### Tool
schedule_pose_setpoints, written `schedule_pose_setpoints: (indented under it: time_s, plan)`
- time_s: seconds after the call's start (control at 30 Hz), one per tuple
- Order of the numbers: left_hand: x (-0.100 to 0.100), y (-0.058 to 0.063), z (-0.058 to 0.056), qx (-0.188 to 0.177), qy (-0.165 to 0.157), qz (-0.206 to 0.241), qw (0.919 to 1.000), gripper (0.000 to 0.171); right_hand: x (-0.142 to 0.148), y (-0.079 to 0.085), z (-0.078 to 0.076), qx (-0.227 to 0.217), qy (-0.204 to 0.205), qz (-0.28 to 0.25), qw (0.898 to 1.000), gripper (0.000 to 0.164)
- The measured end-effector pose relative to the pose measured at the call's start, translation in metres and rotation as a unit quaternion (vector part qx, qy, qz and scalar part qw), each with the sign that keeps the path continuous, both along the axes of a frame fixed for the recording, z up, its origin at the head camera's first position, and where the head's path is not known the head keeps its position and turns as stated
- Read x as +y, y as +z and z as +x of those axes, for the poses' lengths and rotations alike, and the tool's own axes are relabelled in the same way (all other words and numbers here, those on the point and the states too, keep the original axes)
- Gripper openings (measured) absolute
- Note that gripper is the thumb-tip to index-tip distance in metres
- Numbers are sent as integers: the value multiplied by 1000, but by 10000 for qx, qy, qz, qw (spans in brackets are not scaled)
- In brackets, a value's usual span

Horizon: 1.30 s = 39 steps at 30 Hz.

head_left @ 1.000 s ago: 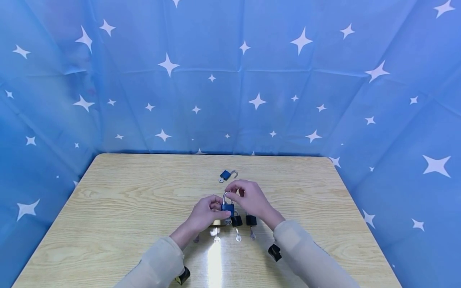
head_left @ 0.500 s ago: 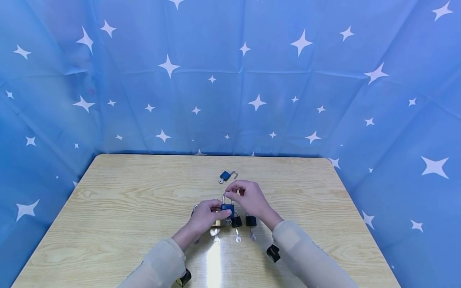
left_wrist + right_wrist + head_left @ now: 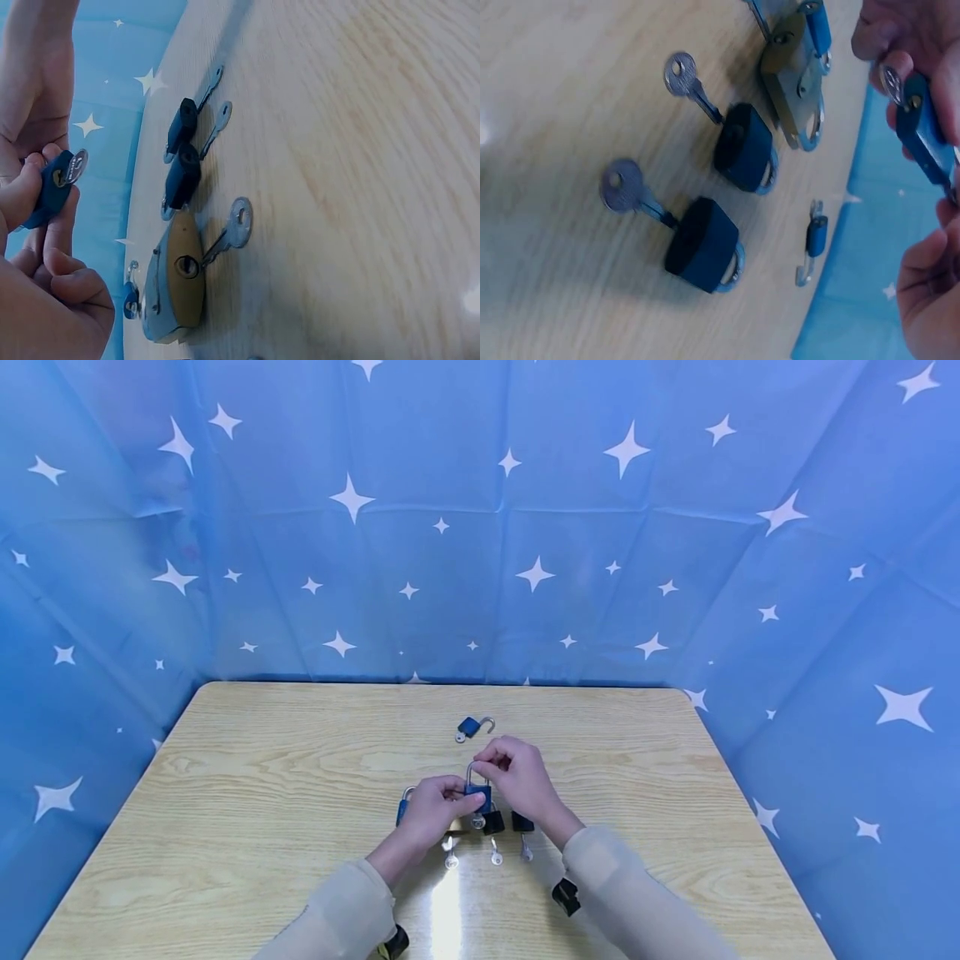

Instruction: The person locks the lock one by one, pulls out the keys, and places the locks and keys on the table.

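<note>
Upright above the table, a blue padlock is held between both hands. My left hand grips its body, thumb across the front. At the top, my right hand pinches the silver shackle, and its fingers cover part of the curve. A key sticks out of the keyhole in the padlock's underside, as the left wrist view shows. Below and behind the hands stand a brass padlock and two black padlocks, each with its key in the bottom.
Farther back on the wooden table lies another blue padlock, its shackle swung out and a key in it. One more blue padlock is partly hidden by the left hand. A starry blue curtain hangs behind the table.
Both hands and the padlock between them have shifted slightly to the right. The blue padlock left of the left hand, hidden a second ago, now shows more.
</note>
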<state>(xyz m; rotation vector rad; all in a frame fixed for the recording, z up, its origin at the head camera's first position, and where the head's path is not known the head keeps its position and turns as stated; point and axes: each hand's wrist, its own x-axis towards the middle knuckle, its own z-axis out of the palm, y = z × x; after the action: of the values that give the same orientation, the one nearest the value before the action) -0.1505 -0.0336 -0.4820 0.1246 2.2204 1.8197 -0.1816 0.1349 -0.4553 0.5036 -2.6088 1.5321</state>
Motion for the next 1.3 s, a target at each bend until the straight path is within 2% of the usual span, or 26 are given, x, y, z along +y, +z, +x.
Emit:
schedule_pose_setpoints:
  time_s: [0.2,0.4,0.63,0.87,1.1,1.3]
  plan:
    - [0,-4,0,99,156,-154,9997,26,-7,-3,6,158,-341,296,9989,7]
    - [-1,-3,-2,38,243,47,9997,26,-14,0,9,313,-581,645,9957,11]
    - [-3,-3,-3,-15,335,86,9994,26,-18,0,13,157,-525,751,9957,12]
    - [-1,-6,-3,-73,315,165,9993,31,-14,2,8,123,-251,792,9965,10]
    - [0,-8,-3,-35,183,4,9998,30,-8,3,5,-253,-249,820,9960,4]
    - [-1,-10,-1,-63,194,-132,9997,33,-2,-3,12,-418,-284,810,9954,15]
